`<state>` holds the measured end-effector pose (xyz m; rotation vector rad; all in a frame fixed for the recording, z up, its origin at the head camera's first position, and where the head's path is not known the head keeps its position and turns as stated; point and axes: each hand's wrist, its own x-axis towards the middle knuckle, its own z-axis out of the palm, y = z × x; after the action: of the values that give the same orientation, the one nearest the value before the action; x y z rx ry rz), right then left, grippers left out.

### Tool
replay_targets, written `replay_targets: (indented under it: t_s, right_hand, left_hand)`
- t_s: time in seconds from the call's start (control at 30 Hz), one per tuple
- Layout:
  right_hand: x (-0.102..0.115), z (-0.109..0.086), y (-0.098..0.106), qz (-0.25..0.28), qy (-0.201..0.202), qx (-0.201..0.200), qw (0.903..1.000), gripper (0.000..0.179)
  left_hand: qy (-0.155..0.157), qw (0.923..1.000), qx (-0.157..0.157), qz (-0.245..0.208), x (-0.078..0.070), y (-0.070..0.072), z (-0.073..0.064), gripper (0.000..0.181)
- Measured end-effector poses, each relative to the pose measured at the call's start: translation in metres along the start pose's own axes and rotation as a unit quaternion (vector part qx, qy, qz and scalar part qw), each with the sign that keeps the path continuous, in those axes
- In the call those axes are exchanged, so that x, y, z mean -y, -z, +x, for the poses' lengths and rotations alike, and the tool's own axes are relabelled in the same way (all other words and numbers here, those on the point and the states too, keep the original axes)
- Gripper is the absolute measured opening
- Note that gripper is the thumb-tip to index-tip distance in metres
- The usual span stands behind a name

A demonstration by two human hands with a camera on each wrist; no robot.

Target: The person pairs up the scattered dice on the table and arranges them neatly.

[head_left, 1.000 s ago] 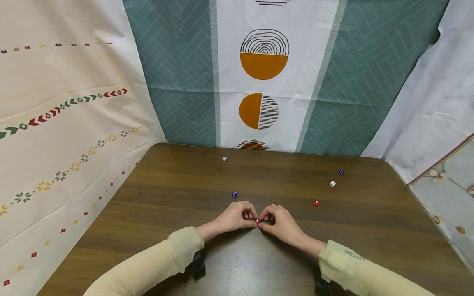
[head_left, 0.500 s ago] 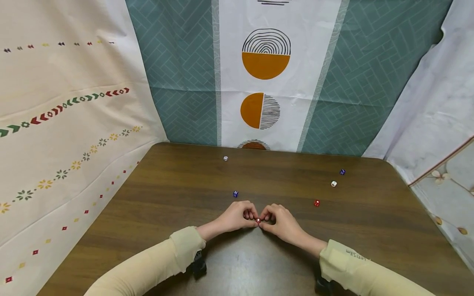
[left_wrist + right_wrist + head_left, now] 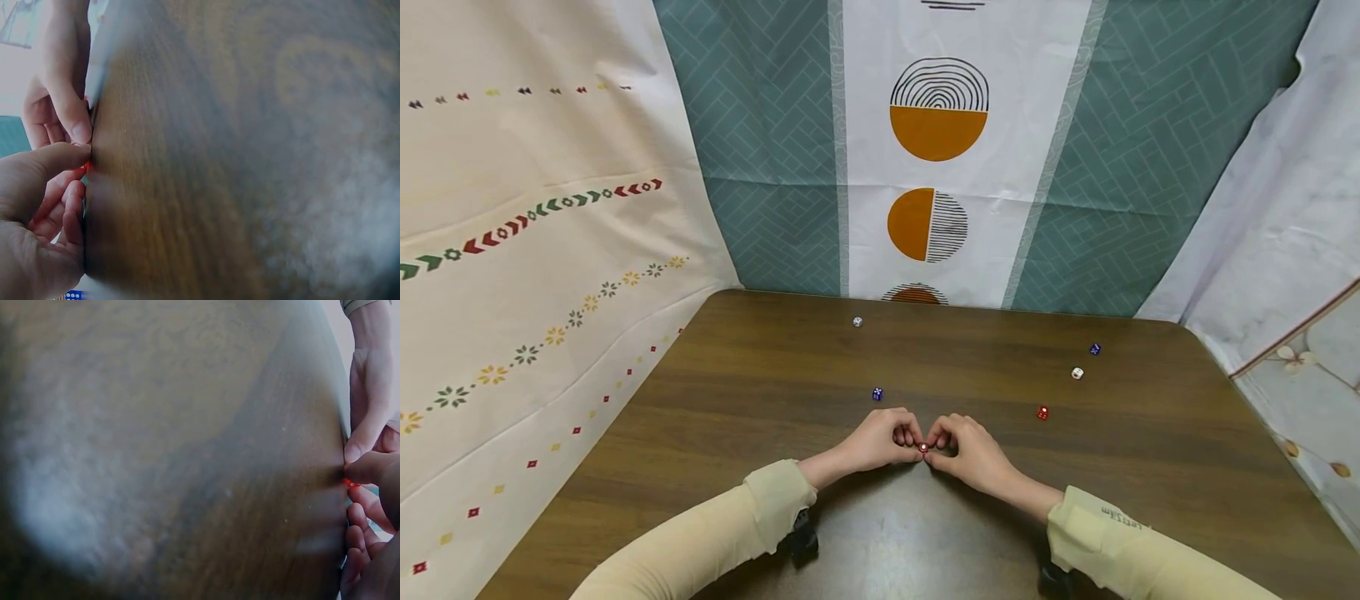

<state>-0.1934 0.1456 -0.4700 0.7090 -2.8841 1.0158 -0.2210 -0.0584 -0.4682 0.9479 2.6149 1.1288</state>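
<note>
Near the middle of the table, both hands meet at one red die (image 3: 923, 447) with a white pip facing up. My left hand (image 3: 880, 437) pinches it from the left between thumb and index finger. From the right, my right hand (image 3: 972, 454) pinches it the same way, the two thumb tips close together. In the left wrist view only a sliver of the red die (image 3: 85, 165) shows below the thumbs, low at the wooden surface. The right wrist view shows a red bit of the die (image 3: 351, 482) under the thumb; fingers hide the rest.
Beyond the hands on the brown wooden table (image 3: 737, 367) lie a blue die (image 3: 877, 394) and a white die (image 3: 857, 322). To the right are another red die (image 3: 1042, 412), a white die (image 3: 1077, 373) and a blue die (image 3: 1095, 349). Patterned cloths (image 3: 760, 150) hang around the table.
Both hands stay in place on the red die. The head view shifts very slightly; the other dice have not moved on the table.
</note>
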Motion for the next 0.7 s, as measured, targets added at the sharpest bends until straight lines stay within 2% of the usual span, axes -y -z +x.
replay_targets:
  t_s: [0.17,0.3,0.4,0.53,0.7]
  right_hand:
    - [0.000,0.002,0.007,0.009,0.023,0.025,0.9994,0.015]
    - [-0.004,0.002,0.018,0.029,0.048,0.049,0.9972,0.016]
    - [-0.011,0.000,0.029,0.033,0.053,0.052,0.9967,0.017]
    - [-0.022,-0.002,0.048,0.030,0.035,0.031,0.9984,0.017]
    - [-0.043,-0.006,0.076,0.008,0.012,-0.030,0.9994,0.018]
  left_hand:
    - [0.000,1.0000,0.002,-0.007,0.001,0.000,0.000,0.011]
    - [0.003,0.9998,0.008,-0.015,0.000,0.000,-0.001,0.011]
    - [0.007,0.9998,0.012,-0.016,-0.003,0.000,-0.002,0.011]
    - [0.010,0.9998,0.015,-0.011,-0.004,0.001,-0.002,0.010]
    - [0.015,0.9997,0.020,-0.008,-0.003,0.001,-0.002,0.010]
